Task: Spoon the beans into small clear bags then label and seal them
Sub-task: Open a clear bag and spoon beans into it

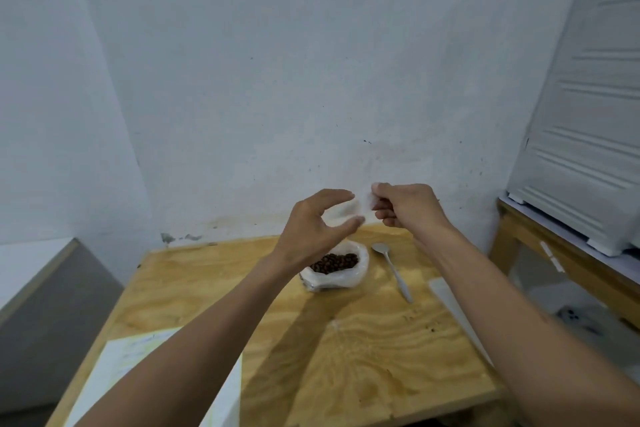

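Both hands are raised above the far end of the wooden table (346, 340). Between them is a small clear bag (353, 206), blurred and hard to make out. My left hand (315, 222) holds one side of it between thumb and curved fingers. My right hand (403, 206) pinches the other side with curled fingers. Below them on the table stands an open white plastic bag of dark brown beans (334, 263). A metal spoon (393, 270) lies just to the right of that bag, bowl pointing away from me.
A white sheet with yellow marks (138, 367) lies at the table's near left corner. A pale flat strip (453, 308) lies along the right edge. A white plastic drawer unit (581, 135) stands on a wooden bench to the right. The wall is close behind.
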A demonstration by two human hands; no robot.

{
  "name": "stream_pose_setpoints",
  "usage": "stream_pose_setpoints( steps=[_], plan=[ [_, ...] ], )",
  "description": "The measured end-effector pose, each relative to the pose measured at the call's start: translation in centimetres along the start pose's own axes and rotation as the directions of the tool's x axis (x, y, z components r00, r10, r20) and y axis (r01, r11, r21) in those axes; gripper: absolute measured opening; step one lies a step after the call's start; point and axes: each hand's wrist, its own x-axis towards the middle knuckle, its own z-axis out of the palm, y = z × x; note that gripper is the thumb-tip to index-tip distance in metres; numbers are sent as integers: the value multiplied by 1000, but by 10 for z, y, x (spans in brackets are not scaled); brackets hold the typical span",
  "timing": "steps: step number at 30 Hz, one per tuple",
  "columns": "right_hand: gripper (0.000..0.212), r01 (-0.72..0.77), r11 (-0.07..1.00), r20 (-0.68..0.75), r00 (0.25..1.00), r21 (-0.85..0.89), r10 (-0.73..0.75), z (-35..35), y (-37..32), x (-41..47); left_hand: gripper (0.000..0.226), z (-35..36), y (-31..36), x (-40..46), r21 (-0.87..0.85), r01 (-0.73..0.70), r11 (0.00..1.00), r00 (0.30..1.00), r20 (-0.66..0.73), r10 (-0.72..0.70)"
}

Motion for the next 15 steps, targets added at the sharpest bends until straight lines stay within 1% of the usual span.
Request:
stream_pose_setpoints(
  steps=[2,4,5,8,10,15],
  plan=[
    [29,26,998,5,1000,-49,-26,0,5,1,53,0,10,-4,0,25,1000,998,50,-25],
    [35,60,994,11,998,-87,-59,2,8,1,53,3,21,-4,-41,103,994,992,70,-100],
    [38,83,991,14,997,-110,-82,3,10,1,48,4,25,-4,-72,142,987,987,82,-137],
    [45,171,966,36,985,-195,-167,6,14,0,21,4,30,-1,-165,224,961,971,117,-207],
    [45,217,951,72,976,-219,-206,7,18,-3,21,2,28,1,-221,264,939,962,134,-239],
    [50,275,952,132,957,-133,-258,7,21,-8,15,-3,25,5,-385,353,853,935,166,-312]
  ],
)
